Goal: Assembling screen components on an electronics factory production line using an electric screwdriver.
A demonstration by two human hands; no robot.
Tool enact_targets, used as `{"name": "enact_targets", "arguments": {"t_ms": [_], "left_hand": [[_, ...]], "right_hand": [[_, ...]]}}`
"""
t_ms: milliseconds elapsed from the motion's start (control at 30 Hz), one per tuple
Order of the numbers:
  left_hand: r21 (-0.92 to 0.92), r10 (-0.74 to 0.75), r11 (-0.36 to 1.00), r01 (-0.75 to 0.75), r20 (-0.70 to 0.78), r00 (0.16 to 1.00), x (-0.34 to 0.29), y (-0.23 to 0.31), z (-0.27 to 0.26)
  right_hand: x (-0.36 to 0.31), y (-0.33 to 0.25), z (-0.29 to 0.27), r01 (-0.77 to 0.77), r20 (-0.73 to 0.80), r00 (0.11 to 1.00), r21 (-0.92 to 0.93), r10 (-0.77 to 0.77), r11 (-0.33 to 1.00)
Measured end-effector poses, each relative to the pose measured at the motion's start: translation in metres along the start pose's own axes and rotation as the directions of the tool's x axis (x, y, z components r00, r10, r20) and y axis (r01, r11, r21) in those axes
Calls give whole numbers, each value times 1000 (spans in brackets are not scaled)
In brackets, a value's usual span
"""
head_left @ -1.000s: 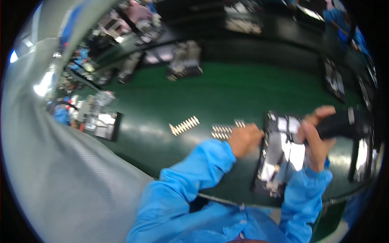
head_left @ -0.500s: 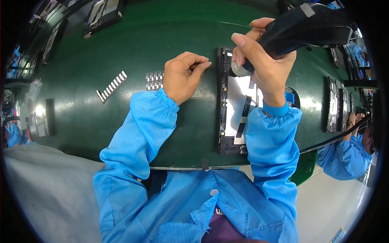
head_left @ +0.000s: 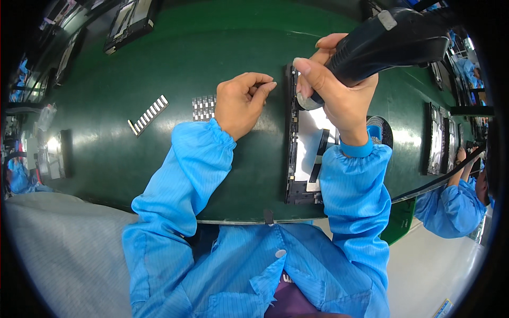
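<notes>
My right hand [head_left: 339, 87] is wrapped round a thick black handheld tool [head_left: 392, 47] that looks like an electric screwdriver. Its grey nose points down over the upper part of an opened flat electronic device [head_left: 290, 159], with a black frame and a silvery inside. A black ribbon cable [head_left: 321, 153] runs along the inside, and my right forearm hides part of the device. To the left of the device, my left hand [head_left: 238, 103] hovers with thumb and forefinger pinched together. Whatever lies between those fingertips is too small to make out.
Left of my left hand lie a sheet of small black-and-white pieces [head_left: 202, 108] and a slanted strip with white tabs [head_left: 148, 115]. A round dark object with a blue part [head_left: 376, 131] sits beside my right wrist. More devices [head_left: 435, 138] stand right; a co-worker's blue sleeve [head_left: 450, 209] shows there.
My right hand and the tool have shifted slightly left and down, bringing the nose nearer the device's left edge. My left hand stays almost in place, still pinched.
</notes>
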State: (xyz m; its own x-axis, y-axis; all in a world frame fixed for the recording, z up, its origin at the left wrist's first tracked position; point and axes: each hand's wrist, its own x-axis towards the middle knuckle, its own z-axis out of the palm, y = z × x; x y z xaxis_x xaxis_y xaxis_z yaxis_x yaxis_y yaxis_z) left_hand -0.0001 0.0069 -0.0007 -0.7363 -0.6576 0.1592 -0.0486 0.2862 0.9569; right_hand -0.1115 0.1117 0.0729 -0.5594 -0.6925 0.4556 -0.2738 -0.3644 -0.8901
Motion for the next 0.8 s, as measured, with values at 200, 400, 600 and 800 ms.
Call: {"name": "enact_targets", "arguments": {"t_ms": [200, 400, 600, 800], "left_hand": [[-48, 26, 998, -27, -17, 1000, 9, 2, 1], [-46, 127, 990, -130, -63, 990, 10, -10, -10], [-93, 106, 990, -105, 9, 994, -4, -11, 0], [-4, 374, 927, -374, 18, 927, -13, -9, -10]], "right_hand": [[4, -3, 7, -41, -65, 997, 52, 44, 998], [0, -8, 24, -119, -54, 991, -3, 119, 993], [-16, -15, 10, -119, -164, 976, 167, 146, 979], [-15, -36, -9, 28, -211, 977, 153, 5, 988]]}}
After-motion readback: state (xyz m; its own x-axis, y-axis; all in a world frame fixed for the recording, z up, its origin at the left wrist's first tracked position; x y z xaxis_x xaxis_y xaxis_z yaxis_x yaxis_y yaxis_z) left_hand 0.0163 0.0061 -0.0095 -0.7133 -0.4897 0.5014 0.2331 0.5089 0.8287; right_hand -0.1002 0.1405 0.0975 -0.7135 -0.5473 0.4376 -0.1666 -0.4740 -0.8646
